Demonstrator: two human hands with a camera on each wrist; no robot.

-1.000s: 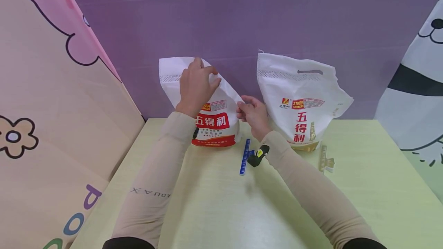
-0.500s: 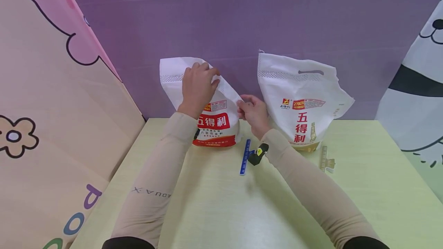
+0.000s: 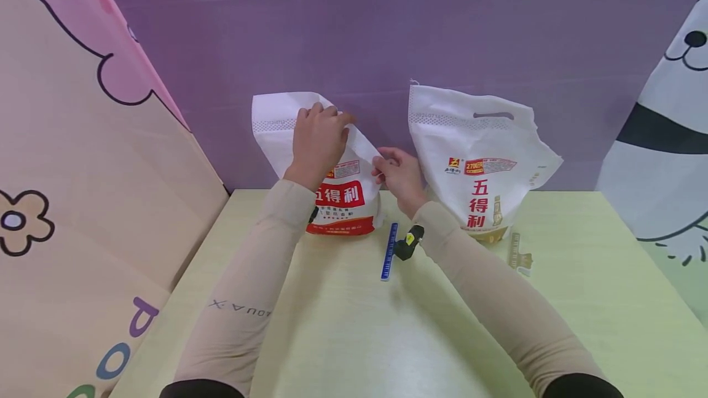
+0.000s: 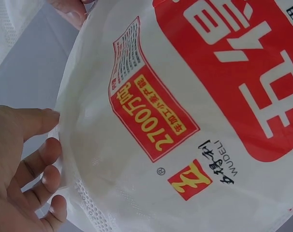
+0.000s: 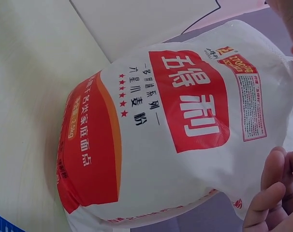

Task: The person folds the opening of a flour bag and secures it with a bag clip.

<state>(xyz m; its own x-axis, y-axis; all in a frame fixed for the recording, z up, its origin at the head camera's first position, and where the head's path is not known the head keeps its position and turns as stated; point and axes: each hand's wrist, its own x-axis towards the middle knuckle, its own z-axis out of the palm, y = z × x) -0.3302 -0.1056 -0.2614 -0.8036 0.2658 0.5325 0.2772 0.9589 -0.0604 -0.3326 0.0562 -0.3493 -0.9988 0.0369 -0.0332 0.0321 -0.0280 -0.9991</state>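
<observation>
A white flour bag with a red label [image 3: 347, 200] stands at the back of the table, against the purple wall. My left hand [image 3: 322, 128] grips its empty top flap from the front, fingers curled over the fabric. My right hand [image 3: 387, 166] pinches the flap's right edge just above the filled part. The left wrist view shows the left hand [image 4: 25, 159] against the flour bag's [image 4: 185, 121] mesh seam. The right wrist view shows the right hand's fingers [image 5: 274, 191] at the flour bag's [image 5: 185, 125] upper corner.
A second white flour bag [image 3: 480, 158] with a cut-out handle stands to the right. A blue sealing clip [image 3: 389, 252] lies on the pale green table [image 3: 354, 336] between my arms, and a beige clip [image 3: 519, 254] lies by the second bag. Cartoon panels stand on both sides.
My left hand has slid slightly down and curled tighter on the flap, bending the top further. My right hand has shifted a little up and left along the flap's edge.
</observation>
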